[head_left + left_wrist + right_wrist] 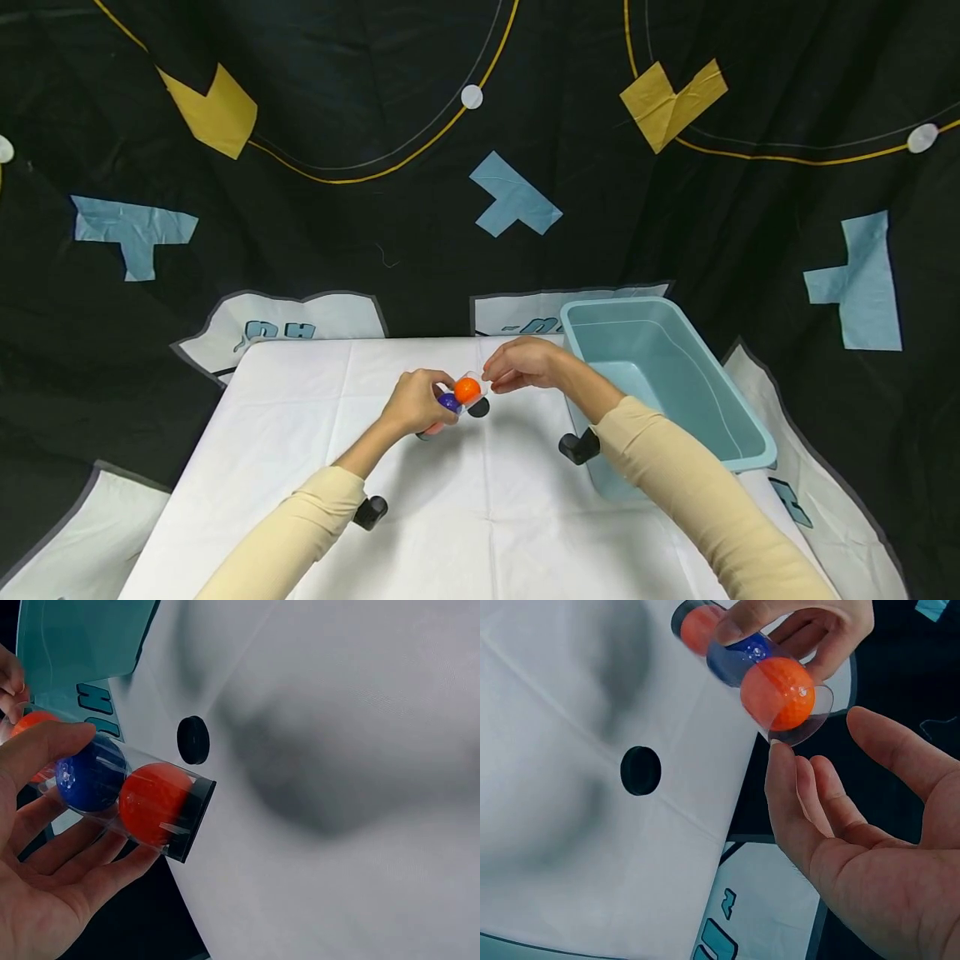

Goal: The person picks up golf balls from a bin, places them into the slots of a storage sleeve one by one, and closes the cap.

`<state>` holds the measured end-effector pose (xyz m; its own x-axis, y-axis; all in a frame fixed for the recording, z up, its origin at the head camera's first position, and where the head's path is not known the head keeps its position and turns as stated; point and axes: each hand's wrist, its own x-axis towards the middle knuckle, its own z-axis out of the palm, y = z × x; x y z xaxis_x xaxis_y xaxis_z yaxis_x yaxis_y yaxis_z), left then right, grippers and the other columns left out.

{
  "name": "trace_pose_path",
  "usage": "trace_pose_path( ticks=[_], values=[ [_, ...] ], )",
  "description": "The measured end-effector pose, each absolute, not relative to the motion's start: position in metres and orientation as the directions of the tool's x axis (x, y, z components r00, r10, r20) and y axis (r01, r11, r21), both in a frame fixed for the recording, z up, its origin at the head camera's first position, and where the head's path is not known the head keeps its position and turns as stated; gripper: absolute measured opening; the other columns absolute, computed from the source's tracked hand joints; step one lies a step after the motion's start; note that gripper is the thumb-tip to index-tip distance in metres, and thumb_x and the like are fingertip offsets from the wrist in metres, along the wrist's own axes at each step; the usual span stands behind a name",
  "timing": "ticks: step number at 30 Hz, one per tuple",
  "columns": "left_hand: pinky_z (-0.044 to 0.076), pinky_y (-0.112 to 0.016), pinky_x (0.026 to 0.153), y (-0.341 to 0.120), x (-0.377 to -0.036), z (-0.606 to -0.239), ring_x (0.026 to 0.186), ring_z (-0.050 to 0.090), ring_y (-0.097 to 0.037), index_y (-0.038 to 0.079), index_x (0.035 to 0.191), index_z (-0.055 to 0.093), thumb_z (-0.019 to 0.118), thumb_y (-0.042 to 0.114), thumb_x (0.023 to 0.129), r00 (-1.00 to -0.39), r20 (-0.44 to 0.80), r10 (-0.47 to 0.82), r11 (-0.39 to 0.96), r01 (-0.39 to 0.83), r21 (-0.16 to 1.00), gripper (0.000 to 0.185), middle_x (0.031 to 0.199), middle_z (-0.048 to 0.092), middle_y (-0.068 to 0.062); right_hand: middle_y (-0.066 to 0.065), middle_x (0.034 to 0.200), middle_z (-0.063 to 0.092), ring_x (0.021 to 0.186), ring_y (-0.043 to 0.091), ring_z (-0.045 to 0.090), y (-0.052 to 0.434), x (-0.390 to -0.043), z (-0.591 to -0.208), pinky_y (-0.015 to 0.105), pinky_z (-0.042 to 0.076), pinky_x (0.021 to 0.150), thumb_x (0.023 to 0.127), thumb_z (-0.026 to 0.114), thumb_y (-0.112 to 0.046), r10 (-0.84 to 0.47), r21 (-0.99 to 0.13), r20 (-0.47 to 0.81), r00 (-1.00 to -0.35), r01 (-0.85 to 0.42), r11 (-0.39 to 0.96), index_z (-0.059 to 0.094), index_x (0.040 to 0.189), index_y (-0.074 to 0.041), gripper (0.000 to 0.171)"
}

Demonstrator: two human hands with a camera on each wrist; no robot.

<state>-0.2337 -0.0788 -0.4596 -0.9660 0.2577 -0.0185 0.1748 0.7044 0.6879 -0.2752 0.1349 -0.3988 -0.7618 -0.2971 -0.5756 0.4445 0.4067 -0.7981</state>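
Observation:
My left hand [420,402] grips a clear tube [129,761] around its middle, holding it tilted over the table. Inside are three balls in a row: a bright orange ball [778,694] at the uncapped end, a blue ball [91,774] in the middle, and a red-orange ball [156,802] by the black-capped far end. My right hand [525,362] is beside the uncapped end with loosely bent fingers, one fingertip right at the tube's rim in the right wrist view. A loose round black cap [640,771] lies on the white table below the tube.
A light blue plastic tub [675,392] stands at the table's right side, partly behind my right forearm. The white cloth-covered table [450,533] spreads below both hands. A black curtain [360,242] with taped shapes hangs behind. Black wrist cameras [371,512] are on both wrists.

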Motion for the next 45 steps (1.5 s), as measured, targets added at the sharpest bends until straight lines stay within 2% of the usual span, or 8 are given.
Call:
trace_pose_path(
  ticks=[11,18,21,26,28,33,40,45],
  values=[
    [0.059,-0.031,0.066,-0.090,-0.231,-0.466,0.074,0.070,-0.018,0.008,0.100,0.077,0.092,0.009,0.065,-0.972,-0.017,0.235,0.706,0.159,0.691,0.039,0.084,0.077,-0.008,0.014,0.108,0.065,0.087,0.023,0.064,0.135,-0.276,-0.407,0.037,0.057,0.096,0.092,0.067,-0.004,-0.282,-0.792,-0.581,-0.763,0.450,0.413,0.066,0.116,0.008,0.027],
    [0.060,-0.033,0.067,-0.100,-0.232,-0.468,0.075,0.071,-0.020,0.008,0.100,0.076,0.092,0.009,0.065,-0.974,-0.011,0.225,0.712,0.156,0.685,0.039,0.085,0.077,-0.010,0.017,0.118,0.067,0.089,0.024,0.064,0.136,-0.280,-0.420,0.036,0.057,0.096,0.092,0.067,-0.008,-0.217,-0.776,-0.570,-0.793,0.432,0.460,0.064,0.122,0.006,0.033],
    [0.060,-0.033,0.067,-0.104,-0.232,-0.467,0.075,0.071,-0.020,0.008,0.101,0.076,0.092,0.010,0.066,-0.976,-0.015,0.215,0.712,0.147,0.686,0.038,0.086,0.077,-0.010,0.015,0.118,0.069,0.084,0.021,0.064,0.133,-0.280,-0.432,0.034,0.058,0.091,0.091,0.070,-0.010,-0.172,-0.771,-0.525,-0.833,0.381,0.511,0.066,0.121,0.004,0.033],
    [0.060,-0.033,0.066,-0.112,-0.231,-0.467,0.075,0.070,-0.021,0.007,0.102,0.076,0.091,0.009,0.067,-0.979,-0.036,0.201,0.714,0.121,0.689,0.039,0.087,0.076,-0.011,0.010,0.104,0.073,0.073,0.016,0.063,0.121,-0.276,-0.458,0.026,0.056,0.072,0.083,0.078,-0.012,-0.045,-0.728,-0.375,-0.926,0.264,0.632,0.073,0.108,-0.003,0.028],
    [0.060,-0.033,0.065,-0.115,-0.232,-0.467,0.075,0.070,-0.021,0.007,0.103,0.076,0.090,0.009,0.067,-0.980,-0.043,0.195,0.718,0.113,0.687,0.039,0.087,0.076,-0.011,0.009,0.100,0.075,0.083,0.020,0.065,0.116,-0.274,-0.466,0.028,0.054,0.075,0.078,0.080,-0.013,0.003,-0.718,-0.297,-0.955,0.225,0.658,0.075,0.105,-0.006,0.028],
    [0.060,-0.033,0.067,-0.121,-0.235,-0.469,0.077,0.070,-0.022,0.008,0.104,0.076,0.090,0.009,0.068,-0.981,-0.049,0.187,0.729,0.105,0.676,0.039,0.087,0.077,-0.011,0.011,0.100,0.077,0.109,0.034,0.062,0.108,-0.271,-0.488,0.043,0.042,0.101,0.075,0.082,-0.013,0.068,-0.734,-0.138,-0.988,0.148,0.663,0.076,0.104,-0.004,0.031],
    [0.061,-0.034,0.068,-0.126,-0.231,-0.475,0.077,0.071,-0.022,0.007,0.103,0.075,0.091,0.008,0.067,-0.982,-0.061,0.180,0.725,0.090,0.683,0.039,0.087,0.076,-0.011,0.014,0.106,0.074,0.108,0.034,0.056,0.099,-0.264,-0.523,0.044,0.047,0.091,0.078,0.082,-0.011,0.131,-0.750,-0.137,-0.982,0.189,0.634,0.073,0.112,-0.001,0.036],
    [0.061,-0.035,0.069,-0.129,-0.231,-0.477,0.078,0.071,-0.022,0.006,0.103,0.075,0.092,0.010,0.066,-0.982,-0.057,0.181,0.723,0.094,0.684,0.041,0.087,0.076,-0.011,0.017,0.106,0.072,0.106,0.035,0.057,0.094,-0.262,-0.545,0.046,0.047,0.093,0.077,0.082,-0.011,0.138,-0.749,-0.103,-0.985,0.168,0.641,0.071,0.116,0.002,0.043]
  ],
)
